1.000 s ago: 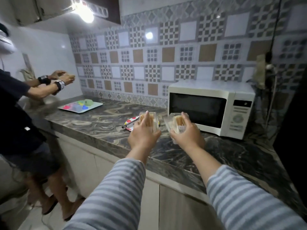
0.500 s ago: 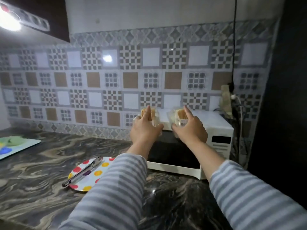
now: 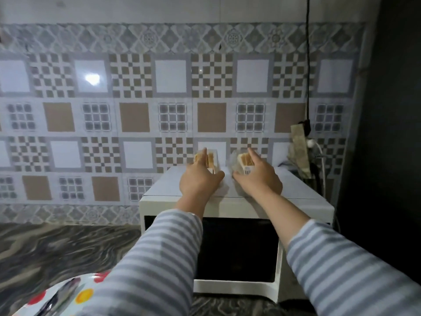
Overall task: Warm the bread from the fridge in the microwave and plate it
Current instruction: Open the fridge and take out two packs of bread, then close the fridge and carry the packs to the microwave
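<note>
A white microwave with a dark, closed door stands on the marbled counter in front of me. My left hand grips a clear-wrapped pack of bread over the microwave's top. My right hand grips a second wrapped bread pack with a barcode label beside it, also above the top. Whether the packs touch the top I cannot tell. A white plate with coloured dots lies at the lower left, metal tongs resting on it.
The marbled counter runs left of the microwave. Behind it is a patterned tile wall. A black cable and a wall plug hang at the microwave's right rear, next to a dark tall surface at the right edge.
I have come closer to the microwave, and both hands with the bread packs have moved forward and down over its top. The plate has slid to the lower left of view.
</note>
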Tool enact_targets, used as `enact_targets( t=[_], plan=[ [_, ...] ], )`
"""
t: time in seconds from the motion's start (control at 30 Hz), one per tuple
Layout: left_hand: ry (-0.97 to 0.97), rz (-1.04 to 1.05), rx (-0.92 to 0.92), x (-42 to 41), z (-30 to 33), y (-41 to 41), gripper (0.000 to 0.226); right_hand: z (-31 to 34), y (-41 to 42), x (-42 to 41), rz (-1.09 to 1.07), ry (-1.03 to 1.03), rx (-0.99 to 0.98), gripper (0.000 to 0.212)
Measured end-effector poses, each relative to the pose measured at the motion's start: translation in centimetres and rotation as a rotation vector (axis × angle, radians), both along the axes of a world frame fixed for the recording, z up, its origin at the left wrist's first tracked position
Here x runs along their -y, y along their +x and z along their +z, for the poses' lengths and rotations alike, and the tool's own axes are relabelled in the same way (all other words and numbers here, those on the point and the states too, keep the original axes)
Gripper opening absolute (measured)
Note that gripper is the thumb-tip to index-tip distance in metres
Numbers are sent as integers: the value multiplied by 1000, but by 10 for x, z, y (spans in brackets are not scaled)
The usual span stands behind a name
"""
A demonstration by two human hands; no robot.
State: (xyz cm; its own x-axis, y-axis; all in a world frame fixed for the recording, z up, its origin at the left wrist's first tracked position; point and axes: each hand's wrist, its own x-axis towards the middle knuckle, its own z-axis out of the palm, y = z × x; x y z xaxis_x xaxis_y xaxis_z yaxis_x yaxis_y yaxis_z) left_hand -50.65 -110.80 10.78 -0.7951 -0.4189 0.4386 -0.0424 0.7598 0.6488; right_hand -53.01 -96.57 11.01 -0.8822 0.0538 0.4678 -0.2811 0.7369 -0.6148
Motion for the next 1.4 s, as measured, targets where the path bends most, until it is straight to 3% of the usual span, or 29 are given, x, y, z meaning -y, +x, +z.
enact_targets(
  t=[0.2,0.53,0.63,0.87,1.0,1.2,1.4],
  plan=[
    [-3,-5,21,11,-10,-40,71,-16,-36,14,-56,59,49,77],
    [-80,-28,135,18,-12,-45,85,-11,-38,16,-70,129,89,79],
    [-155,1,120,16,-5,-31,84,-3,-23,11,-78,168,35,70],
    [-194,-24,6,-10,-22,47,62,-30,50,-13,-73,249,2,46],
    [-250,-64,11,-31,-50,112,51,-63,108,-39,-53,313,46,47],
    [-222,-112,245,-57,-115,201,39,-125,191,-70,-50,345,287,39],
    [-208,-182,439,-80,-171,284,35,-176,281,-89,-92,365,410,33]
  ],
)
